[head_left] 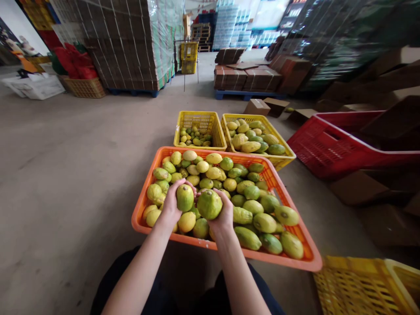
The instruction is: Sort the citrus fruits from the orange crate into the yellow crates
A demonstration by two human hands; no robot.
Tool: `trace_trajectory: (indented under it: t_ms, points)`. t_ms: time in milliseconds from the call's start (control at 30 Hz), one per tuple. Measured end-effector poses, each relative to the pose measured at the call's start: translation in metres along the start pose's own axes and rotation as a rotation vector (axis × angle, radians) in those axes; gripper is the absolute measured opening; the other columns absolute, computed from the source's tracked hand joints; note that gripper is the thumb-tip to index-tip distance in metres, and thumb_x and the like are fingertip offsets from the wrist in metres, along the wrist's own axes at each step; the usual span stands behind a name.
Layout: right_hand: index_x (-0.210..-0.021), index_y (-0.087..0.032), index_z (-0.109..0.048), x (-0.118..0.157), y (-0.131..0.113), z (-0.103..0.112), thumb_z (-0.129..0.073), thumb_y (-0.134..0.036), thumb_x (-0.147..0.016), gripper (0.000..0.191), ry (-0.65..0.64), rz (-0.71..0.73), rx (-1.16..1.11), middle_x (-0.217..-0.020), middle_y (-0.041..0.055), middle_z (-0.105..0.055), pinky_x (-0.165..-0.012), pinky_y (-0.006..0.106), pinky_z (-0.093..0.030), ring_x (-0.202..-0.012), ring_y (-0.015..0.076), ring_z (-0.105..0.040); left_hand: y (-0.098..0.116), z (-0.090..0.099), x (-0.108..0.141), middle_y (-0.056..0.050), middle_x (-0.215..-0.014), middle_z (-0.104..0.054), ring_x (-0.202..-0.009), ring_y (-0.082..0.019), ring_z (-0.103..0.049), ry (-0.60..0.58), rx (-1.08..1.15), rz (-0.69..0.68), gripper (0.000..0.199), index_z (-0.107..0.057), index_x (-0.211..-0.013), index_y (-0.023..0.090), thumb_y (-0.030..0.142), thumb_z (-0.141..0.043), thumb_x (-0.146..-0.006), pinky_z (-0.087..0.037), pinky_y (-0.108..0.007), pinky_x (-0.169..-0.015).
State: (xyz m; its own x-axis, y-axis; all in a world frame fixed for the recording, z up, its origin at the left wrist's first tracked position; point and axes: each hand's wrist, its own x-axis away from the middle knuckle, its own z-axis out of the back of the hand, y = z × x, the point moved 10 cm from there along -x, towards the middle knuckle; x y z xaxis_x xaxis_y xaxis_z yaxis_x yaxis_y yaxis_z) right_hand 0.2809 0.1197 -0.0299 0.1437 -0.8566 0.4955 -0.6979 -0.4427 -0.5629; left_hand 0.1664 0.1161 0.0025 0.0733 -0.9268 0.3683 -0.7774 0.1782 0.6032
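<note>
My left hand [173,202] wraps round a green-yellow oval fruit [185,197], its end facing me. In my right hand [223,213] is a larger, rounder green fruit [209,204] with a pale tip. Both are held side by side above an orange crate [206,243], the fingertips of the two hands close together. The crate holds many similar yellow and green fruits, rounder at left and longer at right, like small papayas; I cannot tell their exact kind. Some fruits below are hidden by my hands.
Behind stand a yellow crate [177,131] of small fruits and another yellow crate [285,161] of larger ones. At right are a red crate [323,148], cardboard boxes [359,190] and a yellow crate [349,280]. Wrapped pallet stacks [114,43] rise farther back.
</note>
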Motion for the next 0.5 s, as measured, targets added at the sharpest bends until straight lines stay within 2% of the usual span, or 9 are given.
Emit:
trace_trajectory:
  t_ms: [267,500]
  points:
    - [-0.066,-0.018,-0.068,-0.0016,0.0018,-0.0013,-0.06,-0.034,-0.07,0.019,-0.022,-0.016,-0.017,-0.063,0.0085,-0.071,-0.068,0.039,-0.064,-0.076,0.0282,-0.074,-0.0023,-0.002,0.0005,-0.005,-0.066,-0.067,-0.076,-0.023,-0.071,-0.016,-0.016,0.008,0.021,-0.059,-0.061,0.019,0.035,-0.068,-0.071,-0.058,-0.032,-0.071]
    - [-0.068,-0.017,-0.068,-0.0054,0.004,-0.0009,-0.063,-0.032,-0.071,0.016,-0.082,-0.038,-0.082,-0.062,0.0067,-0.07,-0.068,0.04,-0.064,-0.07,0.0266,-0.073,-0.0062,0.0007,-0.0009,-0.004,-0.067,-0.067,-0.075,-0.021,-0.071,-0.004,0.021,0.043,0.022,-0.061,-0.062,0.017,0.034,-0.072,-0.068,-0.059,-0.029,-0.071]
